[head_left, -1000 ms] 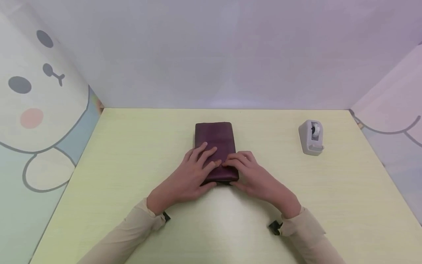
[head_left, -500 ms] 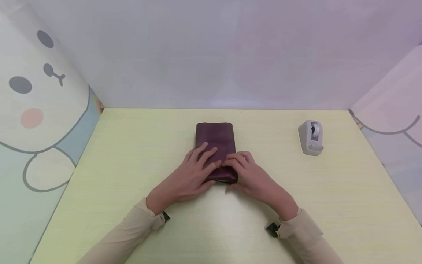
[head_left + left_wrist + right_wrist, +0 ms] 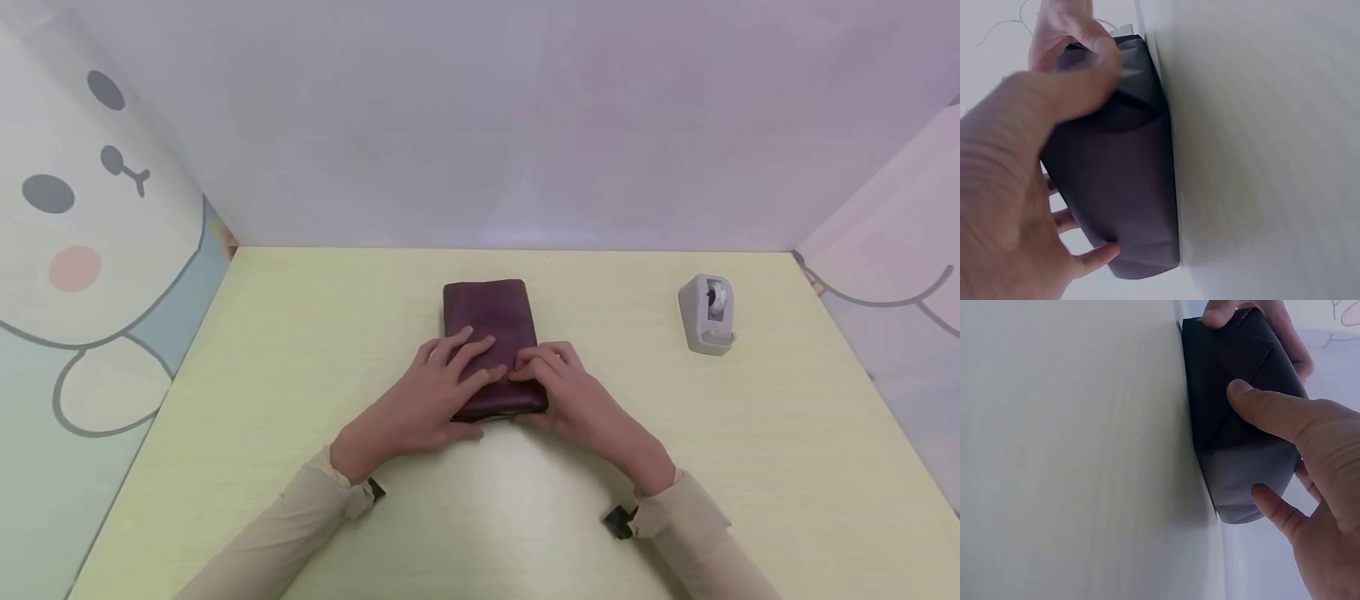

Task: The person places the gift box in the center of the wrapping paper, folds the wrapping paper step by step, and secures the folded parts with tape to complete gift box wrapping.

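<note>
A box-shaped package wrapped in dark purple paper [image 3: 491, 308] lies on the table between both hands, its near end showing folded paper flaps in the wrist views. My left hand [image 3: 423, 404] holds its left side, fingers spread over the top and the little finger against the side [image 3: 1100, 256]; the thumb lies at the near end. From the right, my right hand [image 3: 581, 404] grips the package with bent fingers on top. Its thumb [image 3: 1266, 409] presses the folded end flap. The underside of the package is hidden.
A grey tape dispenser [image 3: 707, 315] with a clear roll stands toward the back right of the pale yellow table [image 3: 315, 308]. A pale wall [image 3: 480, 125] rises behind the table, and panels with cartoon figures [image 3: 82, 267] flank both sides.
The left thumb has slid left along the near end, and the right thumb has shifted slightly left. The package has turned a little. Fingers on top stay nearly in place.
</note>
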`<state>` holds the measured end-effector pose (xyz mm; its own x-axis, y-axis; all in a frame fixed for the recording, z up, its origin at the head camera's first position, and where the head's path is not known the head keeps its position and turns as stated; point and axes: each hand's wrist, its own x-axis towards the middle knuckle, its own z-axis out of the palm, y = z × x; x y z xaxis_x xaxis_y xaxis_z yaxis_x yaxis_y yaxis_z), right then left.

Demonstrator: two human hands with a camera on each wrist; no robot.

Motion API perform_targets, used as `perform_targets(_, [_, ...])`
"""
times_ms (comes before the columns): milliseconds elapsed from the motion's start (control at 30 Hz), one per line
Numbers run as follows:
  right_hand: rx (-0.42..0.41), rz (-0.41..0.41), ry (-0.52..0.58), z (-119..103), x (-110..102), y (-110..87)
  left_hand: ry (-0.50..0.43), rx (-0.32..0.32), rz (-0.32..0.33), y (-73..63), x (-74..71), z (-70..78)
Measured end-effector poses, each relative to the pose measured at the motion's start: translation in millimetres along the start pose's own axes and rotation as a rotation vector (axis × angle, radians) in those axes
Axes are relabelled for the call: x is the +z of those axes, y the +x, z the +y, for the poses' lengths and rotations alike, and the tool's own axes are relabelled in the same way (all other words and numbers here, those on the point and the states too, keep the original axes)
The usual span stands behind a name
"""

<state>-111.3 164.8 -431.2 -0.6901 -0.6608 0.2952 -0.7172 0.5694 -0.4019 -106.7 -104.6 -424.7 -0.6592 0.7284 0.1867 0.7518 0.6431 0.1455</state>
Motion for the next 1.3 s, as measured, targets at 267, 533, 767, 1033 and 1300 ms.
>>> perform_targets(267, [-0.014,0.003,0.041,7.6,1.3,-0.8,-0.019,0.042,0.116,0.6,11.2,-11.6])
perform_targets(533, [0.067,-0.046,0.124,8.8,-3.6,-1.1,-0.066,0.033,0.125,3.5,17.9,-18.3])
perform_targets(767, [0.212,0.151,0.337,29.5,-23.8,-23.6,-0.056,0.029,0.135,2.3,19.2,-17.8])
perform_targets(1033, [0.728,0.578,0.128,75.3,-63.7,-72.5,-0.056,0.03,0.132,1.0,19.8,-17.9])
perform_targets(1300, [1.086,0.387,0.023,121.1,-100.7,-92.9,-0.058,0.038,0.147,-0.4,18.4,-17.9])
